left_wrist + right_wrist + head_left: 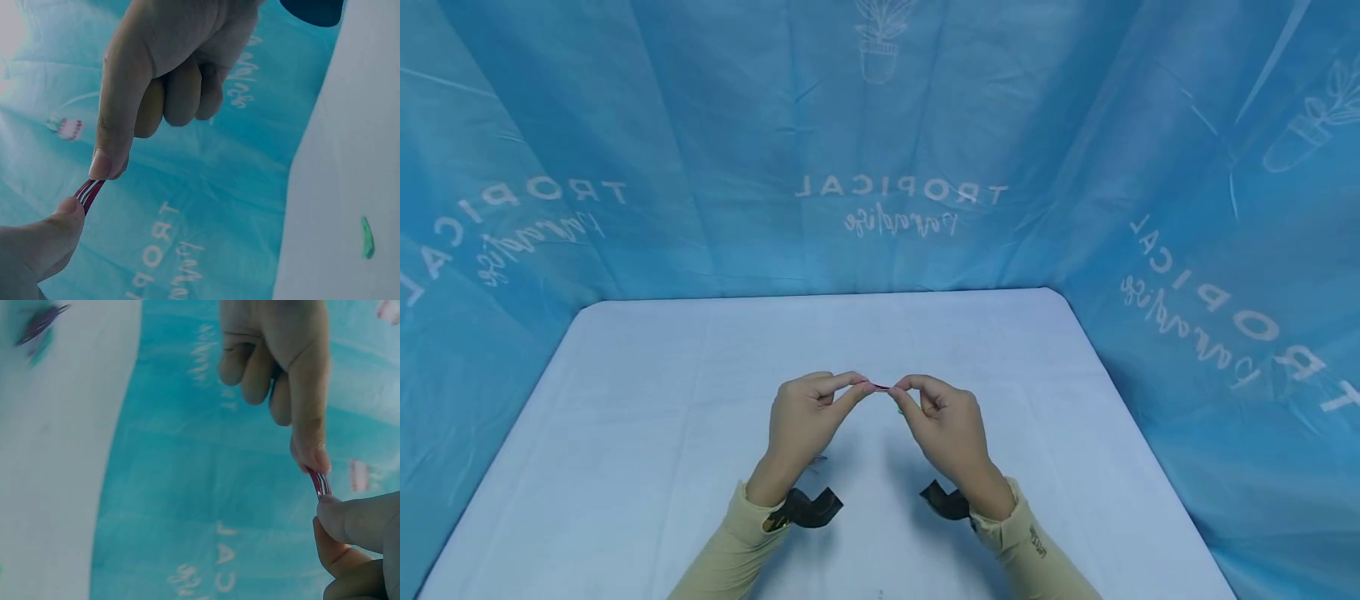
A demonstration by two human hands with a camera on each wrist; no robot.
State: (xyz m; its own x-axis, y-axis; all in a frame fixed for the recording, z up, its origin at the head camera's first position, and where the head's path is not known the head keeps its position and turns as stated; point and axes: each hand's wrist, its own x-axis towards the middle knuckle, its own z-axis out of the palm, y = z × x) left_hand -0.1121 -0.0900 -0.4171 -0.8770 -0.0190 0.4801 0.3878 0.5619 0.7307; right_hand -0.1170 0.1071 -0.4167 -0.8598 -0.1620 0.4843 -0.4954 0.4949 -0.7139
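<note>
Raised over the white table, my left hand (801, 421) and right hand (951, 425) meet at a small, narrow red piece with pale stripes (882, 387). Each hand pinches one end of it between thumb and index finger, so just a short middle stretch shows. In the left wrist view the striped red piece (89, 195) runs at a slant between the fingertips. From the right wrist the same striped piece (319, 484) appears slightly bent. My right hand's other fingers are folded toward the palm. The fingertips cover both ends of the piece, and its kind cannot be told.
A slim green piece (367, 237) lies on the white table (647, 400). On the tabletop under my left wrist is a dark purplish piece (39, 326) with a teal one (42, 347) beside it. Blue printed curtains (730, 167) surround the table's back and sides.
</note>
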